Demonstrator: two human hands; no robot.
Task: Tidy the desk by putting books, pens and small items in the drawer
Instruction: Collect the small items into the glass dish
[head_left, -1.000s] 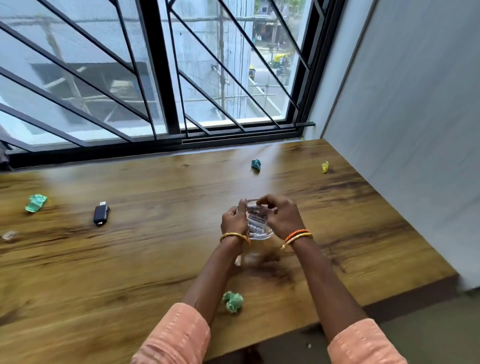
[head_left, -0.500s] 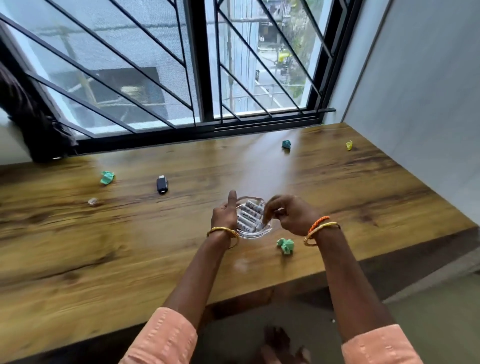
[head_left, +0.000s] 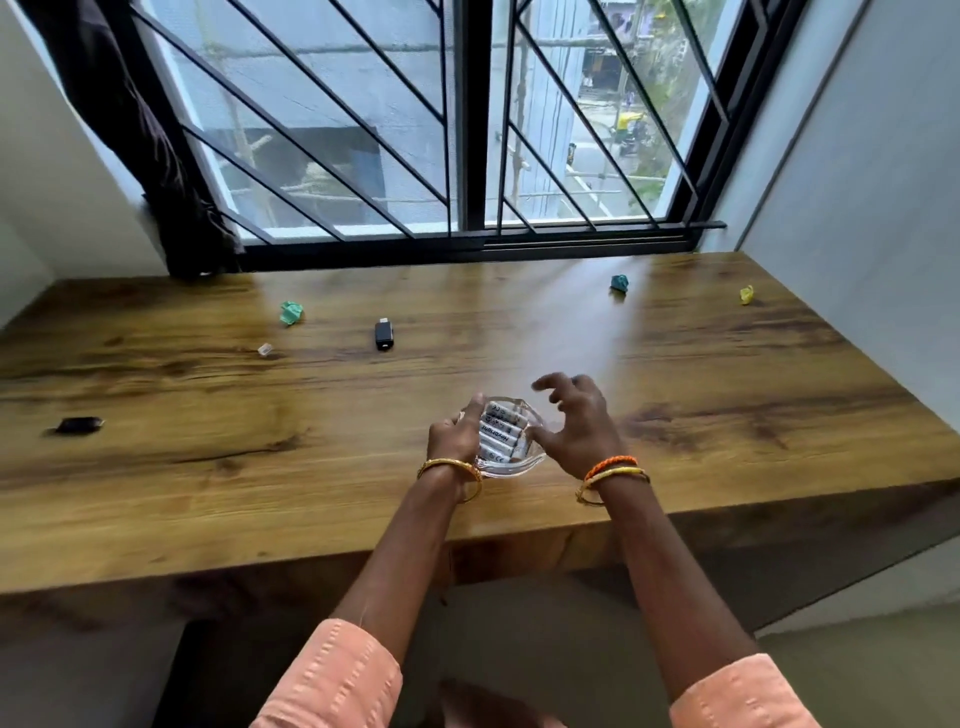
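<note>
A small clear glass bowl (head_left: 511, 466) holding several white batteries (head_left: 497, 434) sits just above the wooden desk (head_left: 260, 467) near its front edge. My left hand (head_left: 451, 439) grips the bowl's left rim with the thumb over the edge. To the bowl's right, my right hand (head_left: 576, 426) is open with the fingers spread; its thumb is close to the rim. Loose on the desk are a black USB stick (head_left: 384, 335), a flat black item (head_left: 78, 424) and a tiny clear piece (head_left: 265, 349).
Crumpled paper bits lie about: a green one (head_left: 291, 313) at the back left, a teal one (head_left: 619, 283) and a yellow one (head_left: 746, 295) at the back right. A barred window runs behind the desk, with walls on both sides. No drawer is in view.
My right hand has come off the bowl and spread open beside it. The view has pulled back and swung left. The green paper near the bowl is now out of sight.
</note>
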